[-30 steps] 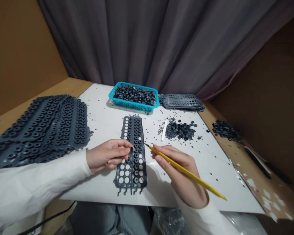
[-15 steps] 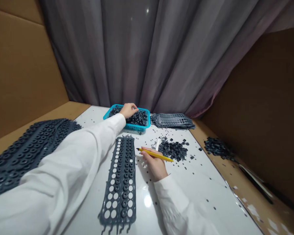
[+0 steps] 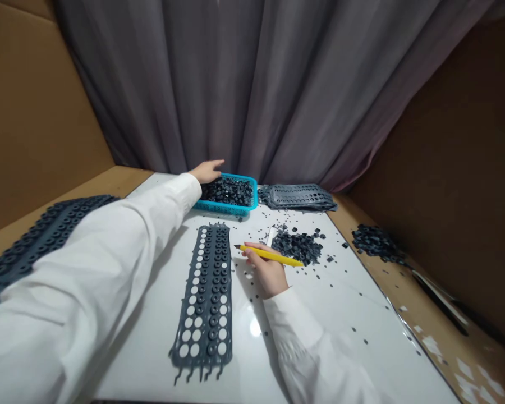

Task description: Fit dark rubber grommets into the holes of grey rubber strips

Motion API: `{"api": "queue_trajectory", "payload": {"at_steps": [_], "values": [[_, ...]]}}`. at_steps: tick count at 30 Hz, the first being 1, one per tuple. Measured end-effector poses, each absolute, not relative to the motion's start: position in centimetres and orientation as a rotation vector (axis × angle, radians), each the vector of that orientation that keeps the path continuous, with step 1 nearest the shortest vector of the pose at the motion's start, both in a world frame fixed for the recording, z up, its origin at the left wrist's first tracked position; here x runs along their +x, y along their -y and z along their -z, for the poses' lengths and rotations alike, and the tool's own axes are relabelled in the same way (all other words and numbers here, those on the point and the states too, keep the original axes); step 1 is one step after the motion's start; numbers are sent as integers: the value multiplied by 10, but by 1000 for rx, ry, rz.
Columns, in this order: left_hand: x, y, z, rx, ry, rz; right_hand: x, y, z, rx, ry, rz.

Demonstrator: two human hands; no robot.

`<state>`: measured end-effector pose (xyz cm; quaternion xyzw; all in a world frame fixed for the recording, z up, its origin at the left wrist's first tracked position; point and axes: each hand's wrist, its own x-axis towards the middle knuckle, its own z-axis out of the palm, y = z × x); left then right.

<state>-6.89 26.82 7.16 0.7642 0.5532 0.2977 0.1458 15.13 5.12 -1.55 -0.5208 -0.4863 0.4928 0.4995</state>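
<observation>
Head view, left hand [image 3: 207, 171]: above the blue perforated plastic basket [image 3: 240, 210] of small black pieces [image 3: 232, 192]; fingers parted, grip contents not discernible.
Right hand [image 3: 271, 274]: fingers closed on yellow, dark-tipped pen-shaped tool [image 3: 273, 256].
Dark grey studded strip [image 3: 207, 292]: flat on white tabletop [image 3: 320, 325], left of right hand.

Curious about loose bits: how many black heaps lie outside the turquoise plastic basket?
2: black heap on white tabletop; second heap on brown surface, right. White left sleeve may hide more.

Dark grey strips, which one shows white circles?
The middle strip, just left of the right hand: white circles line its left edge. The far-left stack and the stack beside the blue basket show none.
</observation>
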Motion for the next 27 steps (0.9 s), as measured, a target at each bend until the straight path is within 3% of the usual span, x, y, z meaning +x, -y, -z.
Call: {"api": "queue_trajectory", "payload": {"at_steps": [4,10,13,18,27], "values": [[-76,-207,-80,2288,-1497,-880,141,-34,10,-1168,1273,-1289],[-78,-48,-44,2383,-851,-212,120,0,14,-1220,1413,-1468],[-79,2,-21,2319,-912,-211,116,8,19,-1216,1491,-1501],[-79,18,2,2276,-1051,-354,117,11,24,-1202,1663,-1298],[-74,16,4,2372,-1077,-320,115,11,22,-1209,1694,-1290]]}}
